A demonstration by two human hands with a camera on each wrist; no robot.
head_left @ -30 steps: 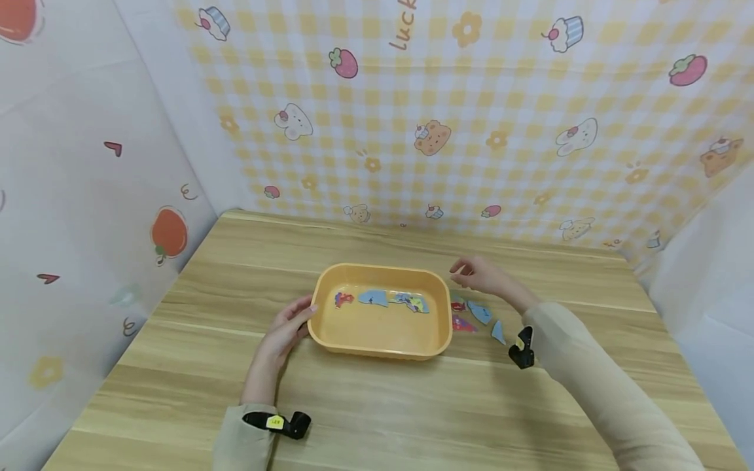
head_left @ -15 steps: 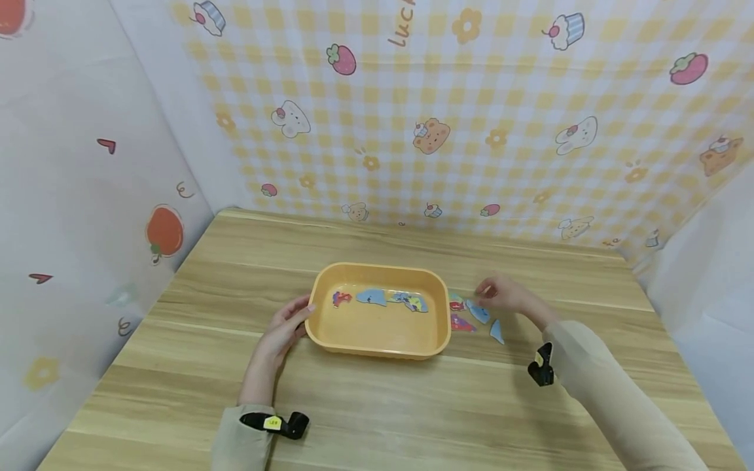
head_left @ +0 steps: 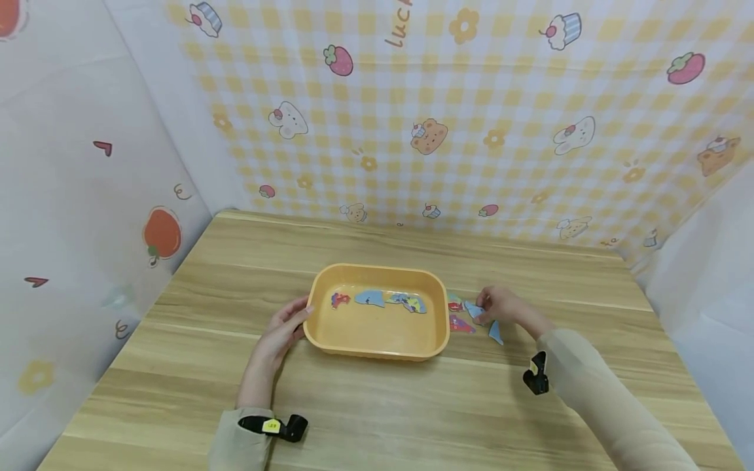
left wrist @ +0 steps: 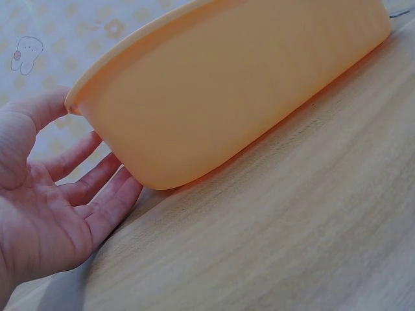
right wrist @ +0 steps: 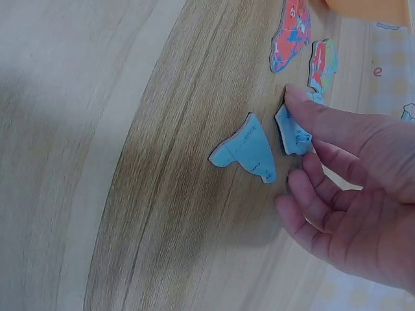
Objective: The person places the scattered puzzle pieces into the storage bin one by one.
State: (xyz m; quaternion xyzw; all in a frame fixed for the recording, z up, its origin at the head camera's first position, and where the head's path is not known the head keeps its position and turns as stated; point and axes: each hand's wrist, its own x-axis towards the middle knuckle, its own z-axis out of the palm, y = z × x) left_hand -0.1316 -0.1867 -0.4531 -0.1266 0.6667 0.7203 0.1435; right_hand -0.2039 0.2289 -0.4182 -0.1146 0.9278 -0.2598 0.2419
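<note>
While my left fingers (left wrist: 96, 179) grip the left end of the tray (head_left: 377, 335), my right fingers (right wrist: 347, 167) pinch a blue puzzle piece (right wrist: 293, 136) at the tabletop (head_left: 377, 405), right of the tray. It looks thin, light and stiff, perhaps slick on its printed face, so I'd take it by the edges and not bend it. Its long axis seems to slant from far left to near right, though I cover part.

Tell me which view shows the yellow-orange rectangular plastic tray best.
The head view: it takes in the tray with its floor and nearly whole rim. Left wrist shows only its outside, cropped; right wrist, a small part.
</note>
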